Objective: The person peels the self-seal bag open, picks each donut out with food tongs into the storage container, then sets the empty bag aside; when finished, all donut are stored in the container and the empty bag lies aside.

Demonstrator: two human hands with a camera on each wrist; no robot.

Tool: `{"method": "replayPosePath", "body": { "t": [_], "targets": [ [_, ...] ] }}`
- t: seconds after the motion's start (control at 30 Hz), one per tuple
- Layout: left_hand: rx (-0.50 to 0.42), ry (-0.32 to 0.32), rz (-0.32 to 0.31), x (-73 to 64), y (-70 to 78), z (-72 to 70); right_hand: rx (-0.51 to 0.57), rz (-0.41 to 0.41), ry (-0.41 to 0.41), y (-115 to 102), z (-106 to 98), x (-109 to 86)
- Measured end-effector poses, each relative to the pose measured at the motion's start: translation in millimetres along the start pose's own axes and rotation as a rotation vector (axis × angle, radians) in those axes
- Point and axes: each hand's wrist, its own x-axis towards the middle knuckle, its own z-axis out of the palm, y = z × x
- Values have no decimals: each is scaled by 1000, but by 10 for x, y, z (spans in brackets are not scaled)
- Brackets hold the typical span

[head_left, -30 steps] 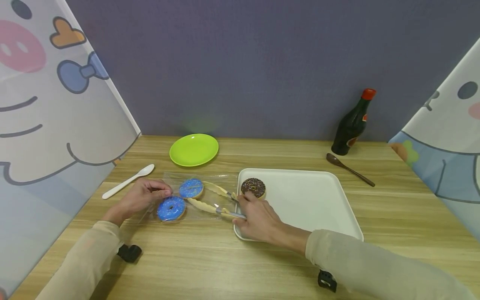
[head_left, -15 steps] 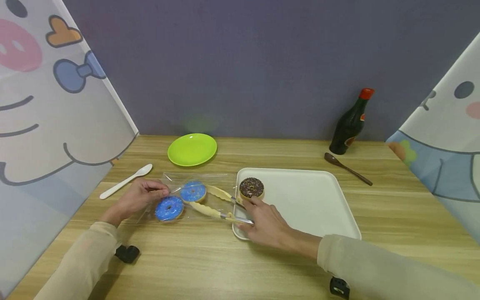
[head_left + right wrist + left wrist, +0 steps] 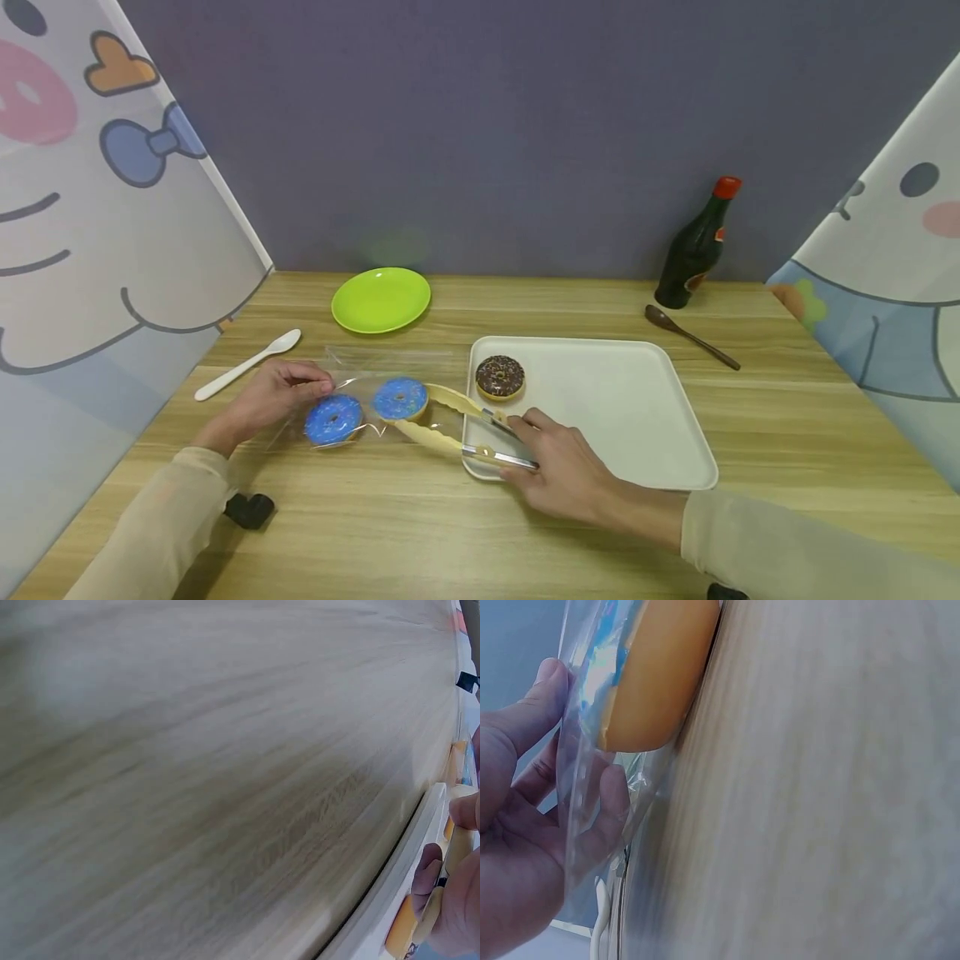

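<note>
My left hand (image 3: 273,400) pinches the near-left part of a clear plastic bag (image 3: 442,363) between thumb and fingers; the left wrist view shows the film between them. A blue-iced donut (image 3: 333,420) with sprinkles lies in the bag, close to that hand. Another blue-iced donut (image 3: 401,399) sits further right, between the cream-coloured tips of a pair of tongs (image 3: 459,403) that reach into the bag. With my right hand (image 3: 562,467) I grip the tongs by their metal arms, over the left side of a white tray (image 3: 600,417). A chocolate donut (image 3: 500,377) rests in the tray's far-left corner.
Behind the bag is a green plate (image 3: 381,300). A white spoon (image 3: 247,365) lies left of it. On the right side, a dark wooden spoon (image 3: 692,337) lies in front of a dark bottle (image 3: 688,250) with a red cap, near the back wall.
My right hand has moved right and slightly nearer, drawing the tongs and the second blue donut away from the first one. My left hand stays on the bag.
</note>
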Motion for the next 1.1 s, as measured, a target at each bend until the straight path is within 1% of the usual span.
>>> {"method": "replayPosePath", "body": {
  "t": [0.2,0.43,0.67,0.9,1.03,1.1],
  "targets": [
    [0,-7,-5,-4,-22,-20,12,5,17,42,-92,-89],
    [1,-11,-2,-11,-32,-34,1,-15,55,92,-196,-238],
    [20,10,3,-33,-23,-35,8,-31,95,200,-270,-455],
    [-7,7,20,-51,-38,-39,-8,-75,147,281,-341,-695],
    [-8,8,33,-53,-37,-42,-19,-89,157,317,-396,-820],
    [-2,10,36,-49,-38,-41,-23,-80,158,336,-427,-877]
  ]
}}
